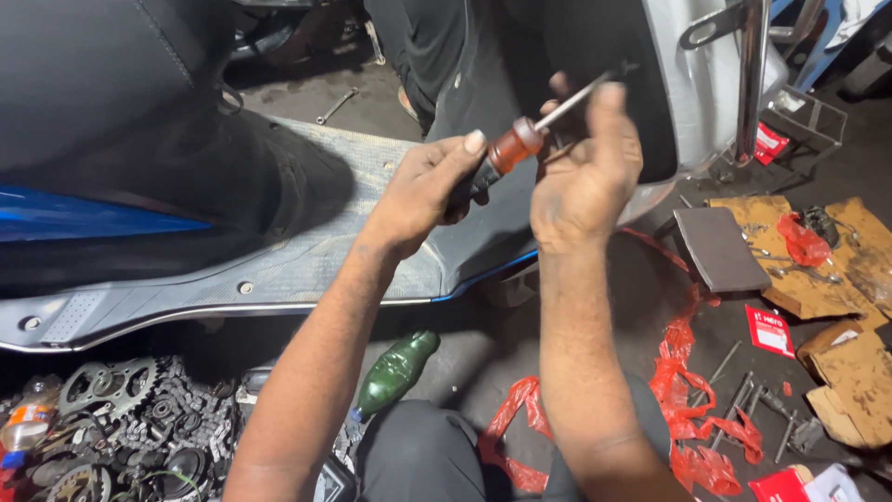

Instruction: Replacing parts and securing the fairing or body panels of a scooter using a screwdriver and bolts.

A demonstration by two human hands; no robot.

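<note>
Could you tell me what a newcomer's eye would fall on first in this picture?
Most likely the screwdriver with its amber and black handle, at the centre: the left hand grips the handle while the right hand steadies the metal shaft against the scooter's dark front panel. Next come the bright red plastic scraps strewn on the floor at lower right, and the heap of chains and sprockets at lower left beside a green bottle.

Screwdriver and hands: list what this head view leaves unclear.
- Screwdriver tip: lost against the dark panel.
- Right hand fingers: seen from behind; what they pinch is hidden.
- Handle's lower end: covered by left hand.
- Bolts on floor: too small to identify.
</note>
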